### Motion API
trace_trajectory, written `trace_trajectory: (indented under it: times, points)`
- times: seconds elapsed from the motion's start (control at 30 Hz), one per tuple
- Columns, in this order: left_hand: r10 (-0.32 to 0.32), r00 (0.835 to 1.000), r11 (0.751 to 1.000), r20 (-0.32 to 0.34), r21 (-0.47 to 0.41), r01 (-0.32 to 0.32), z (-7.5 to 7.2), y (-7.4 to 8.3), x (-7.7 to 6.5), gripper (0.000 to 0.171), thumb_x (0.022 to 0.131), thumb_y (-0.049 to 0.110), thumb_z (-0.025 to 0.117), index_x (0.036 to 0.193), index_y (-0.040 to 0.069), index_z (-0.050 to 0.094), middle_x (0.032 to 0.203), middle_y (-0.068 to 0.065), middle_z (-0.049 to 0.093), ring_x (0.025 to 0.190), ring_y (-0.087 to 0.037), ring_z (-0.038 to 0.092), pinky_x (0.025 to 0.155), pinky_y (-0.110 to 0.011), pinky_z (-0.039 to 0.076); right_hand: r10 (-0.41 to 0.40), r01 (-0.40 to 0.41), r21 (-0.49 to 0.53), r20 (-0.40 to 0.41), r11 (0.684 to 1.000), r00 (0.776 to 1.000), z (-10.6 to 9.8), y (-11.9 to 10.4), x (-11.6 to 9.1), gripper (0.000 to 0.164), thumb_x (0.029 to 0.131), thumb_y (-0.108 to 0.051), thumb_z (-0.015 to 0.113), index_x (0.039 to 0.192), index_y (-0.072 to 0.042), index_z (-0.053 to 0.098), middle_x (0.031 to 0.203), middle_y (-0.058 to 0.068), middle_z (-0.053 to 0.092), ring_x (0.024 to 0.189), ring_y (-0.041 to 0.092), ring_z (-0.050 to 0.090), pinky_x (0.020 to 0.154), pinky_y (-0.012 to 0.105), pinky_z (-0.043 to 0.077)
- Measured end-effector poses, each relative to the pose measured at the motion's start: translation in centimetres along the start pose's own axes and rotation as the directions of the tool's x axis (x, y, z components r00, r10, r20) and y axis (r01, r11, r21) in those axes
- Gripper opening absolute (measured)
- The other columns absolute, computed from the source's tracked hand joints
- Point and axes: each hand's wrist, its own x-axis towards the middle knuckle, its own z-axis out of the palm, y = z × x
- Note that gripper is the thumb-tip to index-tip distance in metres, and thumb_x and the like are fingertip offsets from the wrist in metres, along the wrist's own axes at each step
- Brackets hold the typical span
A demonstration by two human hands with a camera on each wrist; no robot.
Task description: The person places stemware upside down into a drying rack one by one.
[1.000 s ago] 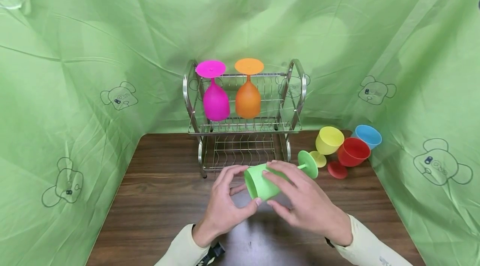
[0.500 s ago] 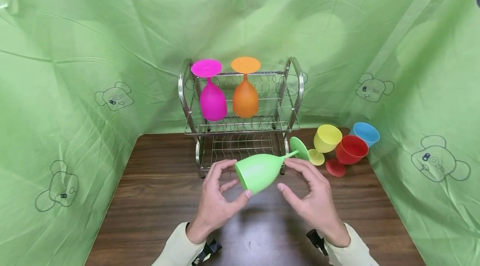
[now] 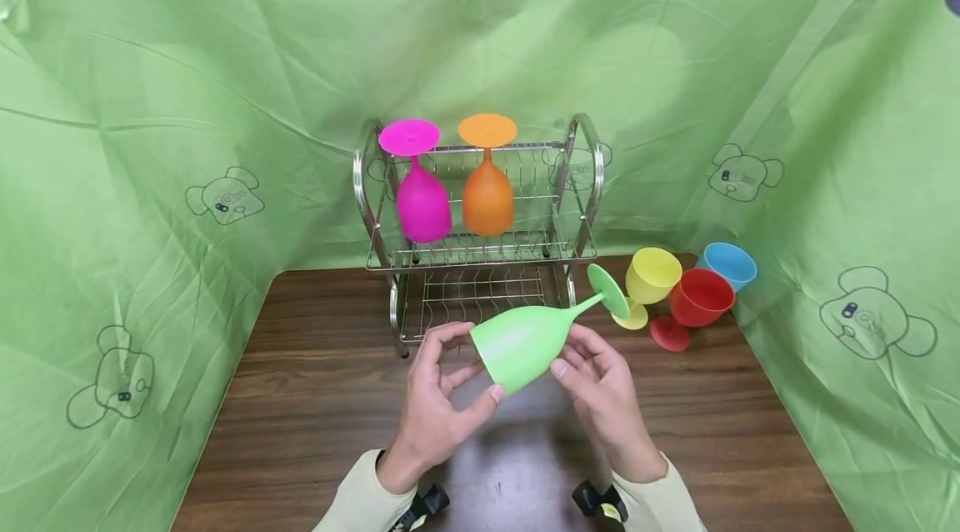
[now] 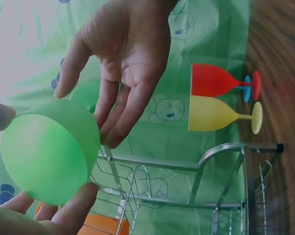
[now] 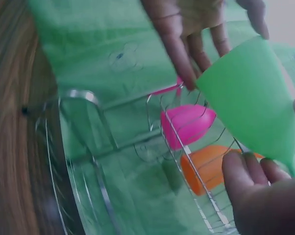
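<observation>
On a dark wood-grain tabletop, a two-tier chrome dish rack holds a pink goblet and an orange goblet upside down; a wide swing of mine could topple either. Before it, my left hand pinches the mouth of the lime-green goblet, tilted in mid-air, and my right hand curves about its tapering end; whether those fingers press, I cannot tell. The smooth bowl could slip should my left thumb ease first. The disc foot juts toward the yellow goblet, which a careless turn might clip.
</observation>
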Motion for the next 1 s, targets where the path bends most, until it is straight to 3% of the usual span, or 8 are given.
trace_trajectory:
  times: [0.07, 0.17, 0.3, 0.47, 0.77, 1.0]
  points:
    - [0.001, 1.0, 0.998, 0.028, -0.067, 0.001, 0.0, -0.2, 0.0, 0.074, 0.079, -0.008, 0.08, 0.144, -0.003, 0.047, 0.139, -0.023, 0.05, 0.128, -0.029, 0.057, 0.095, -0.048, 0.063, 0.004, -0.013, 0.145, 0.061, 0.989, 0.998, 0.0, 0.2, 0.1, 0.047, 0.096, 0.02, 0.052, 0.14, 0.005, 0.057, 0.129, 0.008, 0.068, 0.118, 0.016, 0.069, 0.101, 0.029, 0.061]
    - [0.003, 0.998, 0.988, 0.068, -0.155, 0.007, -0.1, -0.4, -0.1, 0.072, 0.081, -0.012, 0.075, 0.145, -0.01, 0.041, 0.14, -0.027, 0.048, 0.129, -0.028, 0.057, 0.097, -0.049, 0.063, 0.014, -0.038, 0.248, 0.099, 0.968, 0.995, -0.1, 0.4, 0.2, 0.047, 0.097, 0.018, 0.05, 0.142, 0.004, 0.056, 0.13, 0.009, 0.068, 0.116, 0.016, 0.069, 0.1, 0.028, 0.061]
    - [0.013, 0.996, 0.978, 0.083, -0.21, 0.005, -0.2, -0.7, -0.2, 0.072, 0.083, -0.015, 0.072, 0.144, -0.017, 0.035, 0.141, -0.031, 0.046, 0.131, -0.024, 0.057, 0.098, -0.05, 0.063, 0.031, -0.059, 0.272, 0.107, 0.96, 0.994, -0.1, 0.5, 0.3, 0.047, 0.098, 0.016, 0.051, 0.143, 0.003, 0.056, 0.129, 0.008, 0.068, 0.115, 0.016, 0.069, 0.099, 0.028, 0.061]
    - [0.021, 0.997, 0.974, 0.08, -0.228, -0.002, -0.3, -0.8, -0.1, 0.072, 0.083, -0.014, 0.071, 0.145, -0.016, 0.035, 0.143, -0.029, 0.046, 0.132, -0.025, 0.057, 0.098, -0.05, 0.063, 0.031, -0.059, 0.266, 0.107, 0.962, 0.994, 0.1, 0.2, 0.5, 0.048, 0.096, 0.017, 0.053, 0.142, 0.002, 0.056, 0.128, 0.007, 0.068, 0.113, 0.015, 0.07, 0.097, 0.027, 0.062]
    - [0.031, 0.996, 0.975, 0.08, -0.221, -0.012, -0.5, -0.6, -0.1, 0.075, 0.083, -0.013, 0.072, 0.149, -0.012, 0.036, 0.146, -0.024, 0.046, 0.133, -0.025, 0.056, 0.099, -0.048, 0.063, 0.007, -0.026, 0.196, 0.099, 0.98, 0.995, 0.3, -0.8, 0.9, 0.052, 0.093, 0.02, 0.054, 0.142, 0.001, 0.057, 0.127, 0.006, 0.067, 0.114, 0.015, 0.07, 0.097, 0.027, 0.062]
    - [-0.07, 0.997, 0.992, 0.039, -0.101, 0.074, -1.5, -0.9, -0.4, 0.073, 0.089, -0.01, 0.073, 0.154, -0.004, 0.04, 0.152, -0.021, 0.048, 0.137, -0.023, 0.055, 0.106, -0.05, 0.058, -0.011, 0.012, -0.052, 0.007, 0.999, 1.0, -0.5, -3.6, 2.2, 0.055, 0.089, 0.021, 0.064, 0.14, 0.0, 0.061, 0.127, 0.004, 0.069, 0.115, 0.017, 0.07, 0.094, 0.03, 0.064]
